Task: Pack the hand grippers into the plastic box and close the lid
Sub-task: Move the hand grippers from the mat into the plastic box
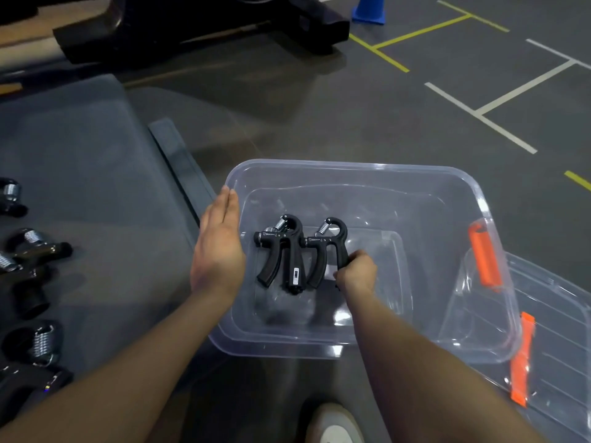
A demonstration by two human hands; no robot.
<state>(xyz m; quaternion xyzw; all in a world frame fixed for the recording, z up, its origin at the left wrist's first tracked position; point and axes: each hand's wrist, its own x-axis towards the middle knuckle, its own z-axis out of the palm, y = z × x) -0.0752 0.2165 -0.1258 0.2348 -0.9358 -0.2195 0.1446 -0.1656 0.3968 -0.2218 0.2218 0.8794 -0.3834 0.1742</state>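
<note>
Gripping hand gripper (329, 251) handle, right hand (356, 276) hiding it

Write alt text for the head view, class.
The right hand holds a hand gripper inside the clear box, beside another gripper. The left hand rests flat against the box's side; more grippers wait left.

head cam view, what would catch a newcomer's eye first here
Two black hand grippers sit side by side in the clear plastic box at centre: the left gripper lies free, while the right hand is closed on the right gripper. The left hand rests open against the box's left wall. Bright orange latches stand out at right, above the lid on the floor.
</note>
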